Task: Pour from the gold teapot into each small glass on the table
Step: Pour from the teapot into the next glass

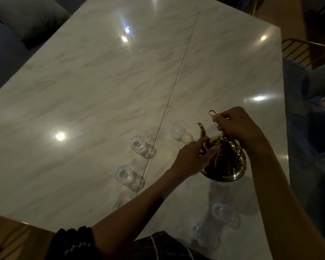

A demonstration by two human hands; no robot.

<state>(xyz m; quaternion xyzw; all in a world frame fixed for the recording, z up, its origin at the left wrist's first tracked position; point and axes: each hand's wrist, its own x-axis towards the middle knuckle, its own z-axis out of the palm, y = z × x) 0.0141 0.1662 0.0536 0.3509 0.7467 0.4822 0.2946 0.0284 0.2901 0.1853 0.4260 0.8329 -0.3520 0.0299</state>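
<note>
Gripping the tall handle of the gold teapot (225,162), the right hand (236,128) has its fingers curled round the loop, while the left hand (193,158) rests straight fingers against the pot's shoulder beside the spout (203,131). The pot sits near the right edge of the marble table (101,91), its spout aimed at the nearest glass (178,129), which stands just beyond it by the centre seam. Two more glasses (137,143) (123,173) stand left of the seam, and at least two (223,212) (201,233) near the front edge; a sixth may hide by the left forearm, but the dim light leaves this unsure.

To pour well, I judge the spout should hang over the rim before tilting, the left hand steadying the body, and the tilt kept slow, since the glasses are small and light.

No brand, label or writing can be read anywhere.
</note>
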